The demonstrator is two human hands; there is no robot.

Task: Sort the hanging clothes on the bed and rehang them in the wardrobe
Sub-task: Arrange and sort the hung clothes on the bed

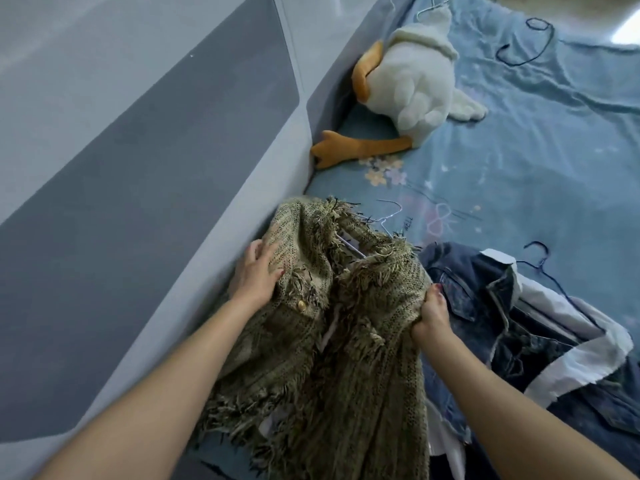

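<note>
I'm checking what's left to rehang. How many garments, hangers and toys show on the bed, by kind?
Garments: 3, the green fringed jacket, the denim jacket and the white shirt.
Hangers: 4, a light one in the green jacket, a dark one at the denim jacket, a dark one and a light one farther off.
Toys: 1, the plush duck.
Total: 8.

I have only the head view, a wide-angle camera worn on the person's head, looking forward and steeply down over both forearms. It sits close: the left hand (256, 275) and right hand (431, 313) fall near the middle of the frame, with the arms running out at the bottom corners. Beyond the hands the view takes in the blue bedsheet (519, 161), and left of the left hand the grey padded bed surround (138, 202). Straight edges bow toward the frame's borders.
</note>
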